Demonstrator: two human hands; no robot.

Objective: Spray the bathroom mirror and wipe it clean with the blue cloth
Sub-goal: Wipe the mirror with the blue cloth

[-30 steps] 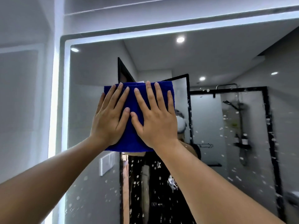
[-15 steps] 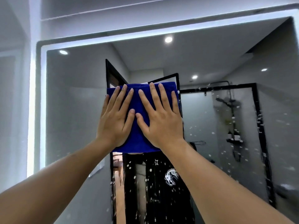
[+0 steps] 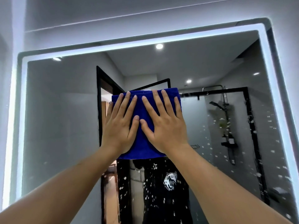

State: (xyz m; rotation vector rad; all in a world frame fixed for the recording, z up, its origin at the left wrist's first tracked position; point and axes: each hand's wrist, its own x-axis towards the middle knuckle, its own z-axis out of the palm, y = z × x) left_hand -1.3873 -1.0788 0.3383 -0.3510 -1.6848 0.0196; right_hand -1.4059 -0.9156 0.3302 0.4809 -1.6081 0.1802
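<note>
A folded blue cloth (image 3: 142,143) is pressed flat against the bathroom mirror (image 3: 64,118), near the middle of the glass. My left hand (image 3: 119,126) lies flat on the cloth's left half, fingers spread and pointing up. My right hand (image 3: 163,125) lies flat on its right half, thumb tip next to the left thumb. White spray droplets (image 3: 271,151) dot the right and lower parts of the mirror. The left part of the glass looks free of droplets. No spray bottle is in view.
A lit white LED strip (image 3: 145,42) frames the mirror's top and sides. Above it is a plain grey wall (image 3: 129,10). The mirror reflects a black-framed shower enclosure, an open door and a person's dark patterned top.
Both hands have slid the cloth to the right across the mirror. The view has shifted too, so the mirror's right edge and top right corner now show.
</note>
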